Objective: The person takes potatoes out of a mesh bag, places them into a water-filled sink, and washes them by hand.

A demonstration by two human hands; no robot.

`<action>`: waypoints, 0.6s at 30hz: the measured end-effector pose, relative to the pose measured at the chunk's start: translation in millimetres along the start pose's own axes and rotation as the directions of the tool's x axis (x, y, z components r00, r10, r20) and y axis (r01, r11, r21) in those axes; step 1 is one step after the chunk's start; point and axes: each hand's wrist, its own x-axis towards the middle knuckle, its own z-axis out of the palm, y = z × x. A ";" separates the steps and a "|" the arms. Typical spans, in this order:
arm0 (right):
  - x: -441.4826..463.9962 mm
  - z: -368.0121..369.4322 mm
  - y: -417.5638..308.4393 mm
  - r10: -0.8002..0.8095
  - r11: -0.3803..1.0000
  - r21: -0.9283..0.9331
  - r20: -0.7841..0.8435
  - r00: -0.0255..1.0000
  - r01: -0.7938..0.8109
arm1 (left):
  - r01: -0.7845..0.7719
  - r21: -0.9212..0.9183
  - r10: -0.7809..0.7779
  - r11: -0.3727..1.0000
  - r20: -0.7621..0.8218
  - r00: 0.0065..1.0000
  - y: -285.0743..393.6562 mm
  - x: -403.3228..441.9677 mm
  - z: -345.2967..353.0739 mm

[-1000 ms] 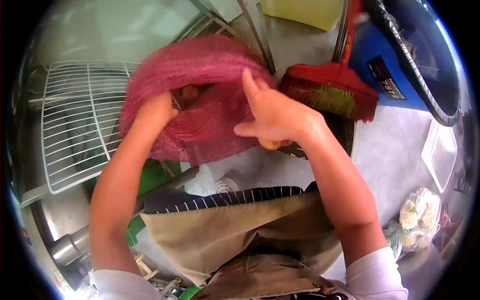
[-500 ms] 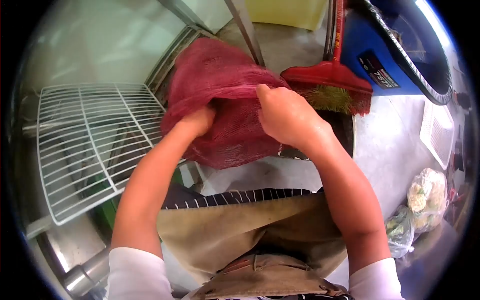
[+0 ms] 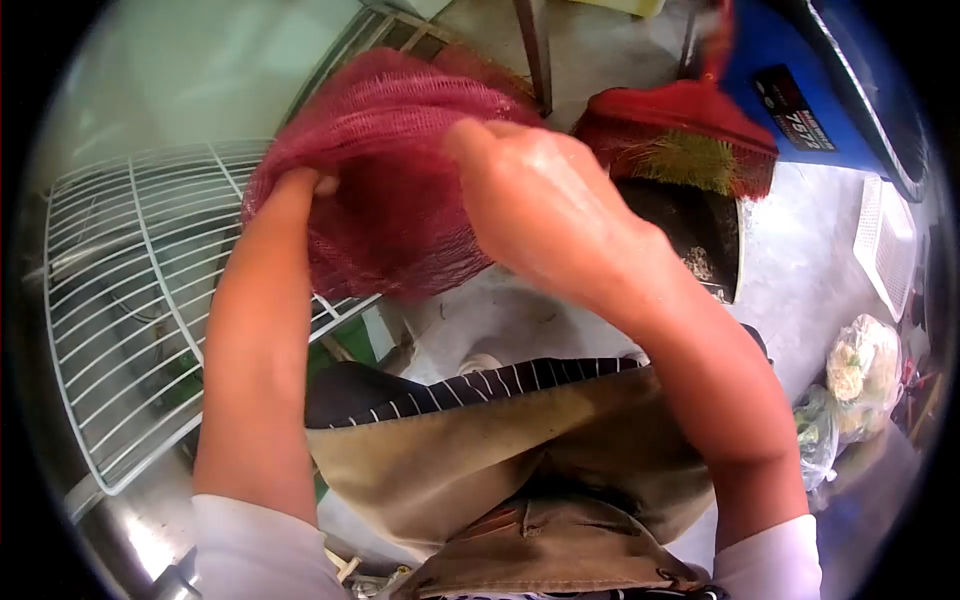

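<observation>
A dark red mesh bag [image 3: 400,240] hangs in front of me with its mouth towards me. My left hand [image 3: 308,185] is at the left edge of the mouth, partly inside, with mesh folds over its fingers; what it grips is hidden. At the right side of the mouth, my right hand [image 3: 500,165] is closed on the bag's rim, back of the hand facing up. The inside of the bag is dark, and its contents cannot be made out.
A white wire rack [image 3: 150,260] lies at left. A red broom [image 3: 680,130] stands over a dustpan [image 3: 715,230] at right, beside a blue bin [image 3: 800,110]. Farther right are a white basket [image 3: 885,240] and bagged vegetables [image 3: 860,375].
The orange-brown round item seen under my right hand a second ago is out of sight. My right hand has closed on the bag's rim. The bag has shifted left and my left hand has moved left.
</observation>
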 end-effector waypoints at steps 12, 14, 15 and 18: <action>-18.7 0.6 15.8 0.068 0.990 -0.128 0.025 0.997 -0.065 | 0.105 0.011 -0.104 0.994 -0.042 0.994 -24.5 31.8 95.7; -20.1 2.4 13.9 0.071 0.989 -0.133 0.029 0.997 -0.066 | 0.107 0.011 -0.107 0.994 -0.038 0.994 -24.7 30.1 101.3; -20.0 2.6 14.2 0.069 0.988 -0.142 0.023 0.997 -0.065 | 0.115 0.010 -0.115 0.993 -0.037 0.993 -25.6 27.6 102.3; -22.3 3.0 12.4 0.044 0.991 -0.131 0.051 0.998 -0.037 | 0.113 -0.003 -0.113 0.994 -0.013 0.993 -27.4 19.8 100.0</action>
